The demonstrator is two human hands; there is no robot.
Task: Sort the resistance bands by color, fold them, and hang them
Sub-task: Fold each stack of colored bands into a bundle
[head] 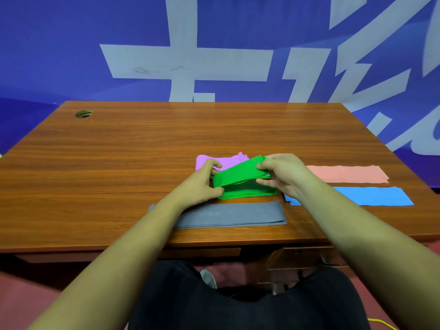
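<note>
Head-worn view, close, downward onto desk (pixel 119 151)

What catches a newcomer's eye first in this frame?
The bright green bands, half folded on the wooden desk, gripped at the fold by the left hand and pinched at the loose ends by the right hand. Other colours lie around them: purple bands behind, pink bands and blue bands to the right, grey bands near the front edge. A blue wall with huge white characters fills the background.

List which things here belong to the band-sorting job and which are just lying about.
Job: green bands, gripped by left hand and right hand; purple bands; pink bands; blue bands; grey bands.
Lying about: desk; cable hole; wall banner.
</note>
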